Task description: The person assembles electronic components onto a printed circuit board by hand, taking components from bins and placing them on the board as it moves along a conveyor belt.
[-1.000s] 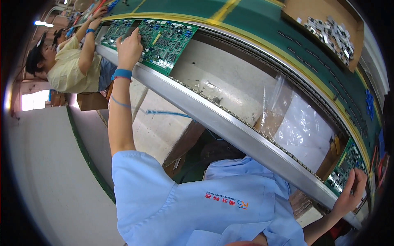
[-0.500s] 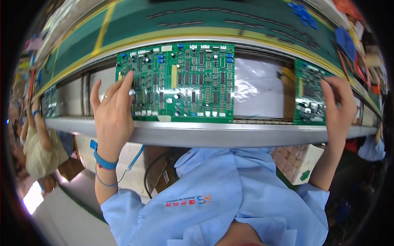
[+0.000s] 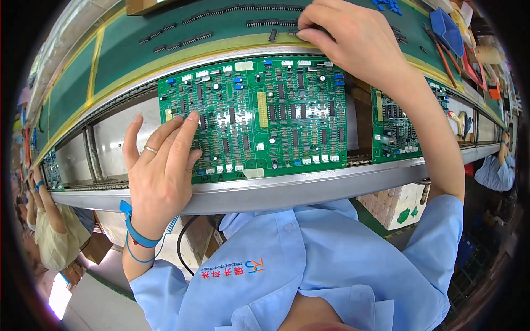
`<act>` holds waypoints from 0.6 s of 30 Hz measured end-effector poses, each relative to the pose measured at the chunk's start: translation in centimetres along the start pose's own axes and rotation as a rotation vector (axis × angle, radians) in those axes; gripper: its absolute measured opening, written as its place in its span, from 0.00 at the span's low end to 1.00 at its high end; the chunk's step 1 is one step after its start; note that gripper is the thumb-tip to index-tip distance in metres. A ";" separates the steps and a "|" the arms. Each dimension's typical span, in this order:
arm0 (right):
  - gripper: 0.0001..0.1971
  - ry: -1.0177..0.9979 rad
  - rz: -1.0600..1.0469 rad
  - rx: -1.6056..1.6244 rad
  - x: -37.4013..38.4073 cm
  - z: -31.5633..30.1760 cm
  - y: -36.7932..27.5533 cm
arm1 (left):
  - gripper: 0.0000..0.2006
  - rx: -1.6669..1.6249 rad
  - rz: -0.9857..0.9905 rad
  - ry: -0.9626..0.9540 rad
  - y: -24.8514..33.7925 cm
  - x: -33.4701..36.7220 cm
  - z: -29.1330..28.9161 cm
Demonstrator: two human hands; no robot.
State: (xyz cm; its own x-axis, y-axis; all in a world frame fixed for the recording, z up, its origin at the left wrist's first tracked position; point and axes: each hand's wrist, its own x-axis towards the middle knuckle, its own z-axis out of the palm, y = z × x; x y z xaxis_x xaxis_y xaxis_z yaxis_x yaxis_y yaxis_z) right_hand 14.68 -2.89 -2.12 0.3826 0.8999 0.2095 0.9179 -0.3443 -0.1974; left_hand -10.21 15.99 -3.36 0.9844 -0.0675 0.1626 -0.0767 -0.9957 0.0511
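Observation:
A large green circuit board (image 3: 254, 118), full of black chips, white connectors and small parts, lies across the rails in front of me. My left hand (image 3: 160, 165) rests over its left side, fingers stretched and somewhat spread, holding nothing. At the far side, my right hand (image 3: 353, 41) reaches over the rail to the green mat. Its thumb and index finger come together in a pinch beside a row of black IC chips (image 3: 270, 23). One loose chip (image 3: 273, 35) lies just left of the thumb; whether anything sits between the fingertips is hidden.
Another populated board (image 3: 395, 118) lies on the rails to the right, partly under my right forearm. A metal rail (image 3: 287, 193) runs along the near edge. Pliers (image 3: 436, 44) and a blue bin (image 3: 446, 30) are at the far right. Other people work at both sides.
My right hand has left the right-hand board and moved up and left to the chips on the mat. My left hand stays by the large board, which now appears slightly right. The view has shifted.

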 end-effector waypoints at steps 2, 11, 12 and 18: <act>0.08 -0.020 -0.032 -0.028 0.5 0.7 0.3 | 0.26 -0.012 -0.007 0.020 -0.3 -0.3 0.5; 0.13 0.118 0.213 -0.188 1.4 -2.6 9.1 | 0.24 -0.025 0.034 0.061 -0.7 0.8 0.8; 0.14 0.070 0.267 -0.233 1.8 -2.7 9.2 | 0.24 -0.029 0.034 0.063 -1.2 0.7 0.3; 0.11 0.063 0.077 -0.198 1.1 0.4 10.7 | 0.27 -0.047 0.034 -0.012 -1.3 -0.2 -0.8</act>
State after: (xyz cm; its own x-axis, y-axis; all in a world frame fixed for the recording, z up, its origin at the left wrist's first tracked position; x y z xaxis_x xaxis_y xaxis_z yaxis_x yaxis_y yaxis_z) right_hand 24.91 -5.47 -4.36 0.4529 0.8522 0.2619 0.8858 -0.4634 -0.0241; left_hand -10.42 17.39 -2.64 0.9829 -0.1026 0.1528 -0.1175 -0.9888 0.0918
